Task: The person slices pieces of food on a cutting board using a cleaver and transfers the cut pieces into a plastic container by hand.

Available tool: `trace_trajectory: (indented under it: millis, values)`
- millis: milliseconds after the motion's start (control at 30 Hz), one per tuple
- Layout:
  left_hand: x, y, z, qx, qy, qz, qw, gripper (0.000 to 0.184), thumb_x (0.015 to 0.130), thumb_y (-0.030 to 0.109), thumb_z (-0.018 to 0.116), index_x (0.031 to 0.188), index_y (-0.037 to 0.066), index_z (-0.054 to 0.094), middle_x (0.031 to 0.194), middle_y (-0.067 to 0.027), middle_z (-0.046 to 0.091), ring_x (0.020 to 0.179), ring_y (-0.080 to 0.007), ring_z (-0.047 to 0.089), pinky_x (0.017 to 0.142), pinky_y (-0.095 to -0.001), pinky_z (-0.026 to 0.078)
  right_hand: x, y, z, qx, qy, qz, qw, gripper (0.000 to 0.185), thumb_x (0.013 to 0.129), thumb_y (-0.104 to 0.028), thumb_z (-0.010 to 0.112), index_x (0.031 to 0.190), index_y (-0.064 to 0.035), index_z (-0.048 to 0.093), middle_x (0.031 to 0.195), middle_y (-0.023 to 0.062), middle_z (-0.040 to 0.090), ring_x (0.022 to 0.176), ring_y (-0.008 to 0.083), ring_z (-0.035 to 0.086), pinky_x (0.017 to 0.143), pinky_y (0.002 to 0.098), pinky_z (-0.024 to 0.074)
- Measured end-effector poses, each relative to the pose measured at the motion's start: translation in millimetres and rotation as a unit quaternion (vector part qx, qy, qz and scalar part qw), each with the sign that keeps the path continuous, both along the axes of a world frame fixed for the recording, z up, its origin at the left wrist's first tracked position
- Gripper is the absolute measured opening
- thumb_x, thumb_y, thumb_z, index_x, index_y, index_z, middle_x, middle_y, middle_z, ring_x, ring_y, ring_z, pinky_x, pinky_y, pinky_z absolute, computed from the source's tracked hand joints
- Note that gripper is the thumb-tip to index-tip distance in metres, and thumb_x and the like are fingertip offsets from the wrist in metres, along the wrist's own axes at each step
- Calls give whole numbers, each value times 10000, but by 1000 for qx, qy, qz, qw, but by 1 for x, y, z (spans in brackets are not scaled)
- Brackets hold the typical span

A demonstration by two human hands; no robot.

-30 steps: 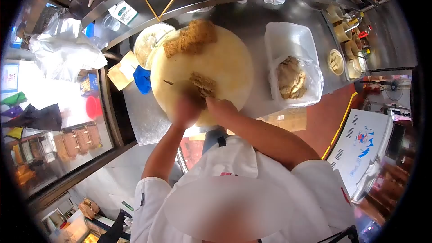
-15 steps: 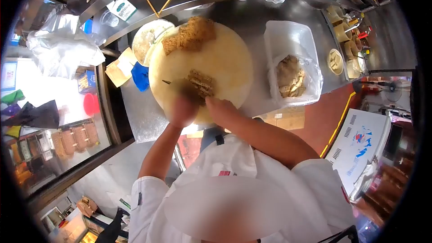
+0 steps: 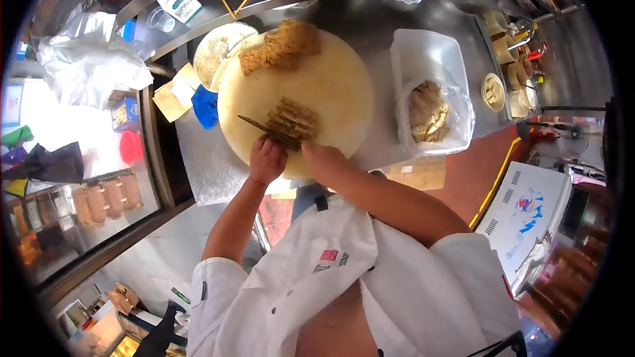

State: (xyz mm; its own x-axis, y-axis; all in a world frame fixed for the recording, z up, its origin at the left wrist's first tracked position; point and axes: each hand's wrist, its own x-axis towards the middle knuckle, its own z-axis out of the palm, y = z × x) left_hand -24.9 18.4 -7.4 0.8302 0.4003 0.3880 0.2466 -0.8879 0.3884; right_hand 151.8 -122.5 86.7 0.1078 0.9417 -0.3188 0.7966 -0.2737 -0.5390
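A round, pale chopping board [image 3: 337,106] lies in front of me. On its near half is a browned, layered food piece [image 3: 291,118] cut into several strips. A knife [image 3: 254,122] runs along the near side of the strips, its tip pointing up and left. My right hand [image 3: 325,160] is closed at the knife's right end, the handle hidden in it. My left hand [image 3: 268,160] is curled close against the near side of the blade; what lies under its fingers is hidden. A larger browned, crusty piece [image 3: 284,46] rests on the board's far side.
A white plastic tub [image 3: 430,49] holding a bag of pale brown food stands right of the board. At the back left are a round container [image 3: 221,46], a blue cloth or bag [image 3: 206,107] and brown paper [image 3: 173,98]. Small tubs [image 3: 506,53] line the right side.
My left hand was blurred by motion and is now sharp at the blade. The cut strips show more fully now. My right hand has barely moved.
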Motion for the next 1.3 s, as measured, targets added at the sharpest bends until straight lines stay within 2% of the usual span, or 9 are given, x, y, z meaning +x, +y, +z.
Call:
trace_trajectory:
  millis: [167, 367, 600, 667, 767, 900, 967, 1067, 1300]
  values:
    - [8, 2, 9, 11, -13, 6, 1000, 185, 778, 110, 720, 960, 82, 709, 1099, -118, 671, 1101, -374, 609, 937, -460, 508, 14, 13, -3, -55, 16, -59, 997, 195, 926, -151, 581, 1056, -7, 559, 907, 240, 717, 864, 448, 707, 766, 537, 565]
    - [5, -3, 13, 60, -34, -6, 998, 188, 780, 89, 726, 967, 95, 712, 1102, -94, 675, 1079, -350, 624, 908, -454, 518, 20, -22, 56, -108, -10, -15, 994, 206, 928, -145, 580, 1078, -7, 552, 912, 231, 728, 865, 444, 718, 774, 532, 575]
    - [1, 0, -1, 35, -41, 3, 999, 190, 771, 74, 727, 960, 84, 717, 1053, -93, 684, 1054, -352, 632, 905, -448, 531, 5, -24, 38, -40, 17, -48, 998, 164, 930, -96, 543, 1070, -11, 545, 898, 238, 724, 845, 457, 713, 760, 547, 565]
    - [2, -1, -1, 41, -29, -14, 999, 188, 772, 75, 726, 961, 80, 717, 1048, -97, 685, 1048, -355, 634, 907, -449, 533, 3, -12, 20, -20, -1, -7, 1000, 184, 936, -112, 530, 1087, -10, 549, 897, 241, 720, 852, 453, 712, 759, 547, 563]
    - [7, 0, 6, 30, -51, 6, 998, 168, 721, 7, 759, 862, 65, 688, 1023, -128, 669, 1007, -383, 632, 869, -471, 535, 5, 13, -1, -63, 16, -25, 998, 238, 903, -98, 570, 1120, -2, 548, 894, 236, 715, 864, 454, 711, 758, 545, 564]
    - [7, 0, 4, 39, -64, 17, 997, 177, 745, 23, 760, 907, 58, 698, 1026, -123, 670, 1005, -381, 633, 867, -464, 538, 20, 8, 20, -48, 12, -14, 999, 225, 943, -159, 530, 1106, -6, 560, 939, 255, 721, 847, 446, 724, 737, 556, 574]
    - [4, -4, 1, 30, -74, 25, 996, 174, 755, 32, 762, 916, 56, 699, 1025, -120, 671, 1007, -379, 635, 869, -463, 540, 21, -3, 46, -87, -8, 16, 996, 265, 851, -48, 623, 1097, 11, 543, 902, 242, 720, 845, 452, 714, 755, 544, 572]
    - [2, -2, -5, 38, -68, 7, 997, 173, 764, 40, 771, 918, 56, 693, 1028, -120, 674, 1012, -376, 639, 878, -461, 542, 18, -17, 60, -100, 1, 5, 995, 257, 858, -52, 622, 1094, 15, 544, 903, 252, 717, 863, 450, 714, 758, 548, 570]
    - [3, -2, 2, 30, -63, 27, 997, 145, 779, 43, 756, 909, 77, 702, 1026, -112, 683, 1008, -366, 647, 874, -450, 549, 1, -6, 0, -23, 4, 2, 1000, 292, 913, -87, 571, 1185, 17, 552, 939, 233, 726, 876, 437, 725, 739, 514, 585]
